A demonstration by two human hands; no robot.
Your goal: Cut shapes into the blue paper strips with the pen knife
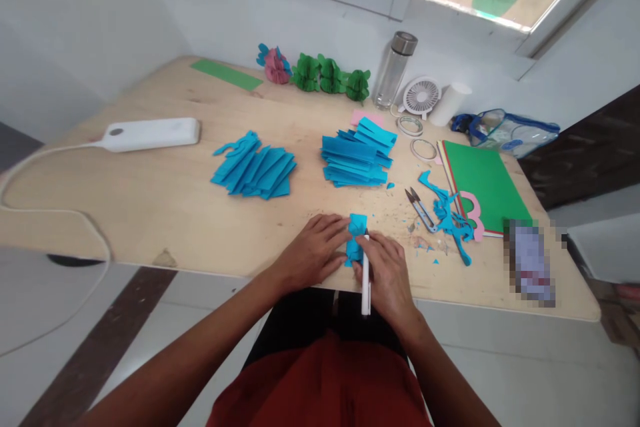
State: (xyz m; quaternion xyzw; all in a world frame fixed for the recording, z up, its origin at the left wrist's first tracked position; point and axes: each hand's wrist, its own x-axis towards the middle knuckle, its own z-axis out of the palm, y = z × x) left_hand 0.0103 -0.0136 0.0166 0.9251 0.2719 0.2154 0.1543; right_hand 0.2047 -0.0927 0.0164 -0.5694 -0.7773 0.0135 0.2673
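Near the table's front edge lies a small blue paper piece (357,223), partly covered by my fingers. My left hand (315,250) rests flat on the table with its fingers stretched, the fingertips at the paper's left edge. My right hand (387,270) is closed around a white pen (366,283), whose dark end points away from me beside the paper. Behind the hands sit two piles of folded blue paper strips, a left pile (257,170) and a right pile (355,160). Thread snips (421,209) lie to the right, beside blue paper scraps (450,217).
A white power strip (153,133) with its cable lies at left. Green paper ornaments (330,75), a glass bottle (393,73), a small fan (421,95) and tape rolls (410,125) stand along the back. Green sheets (493,180) and a clear pouch (517,132) are at right.
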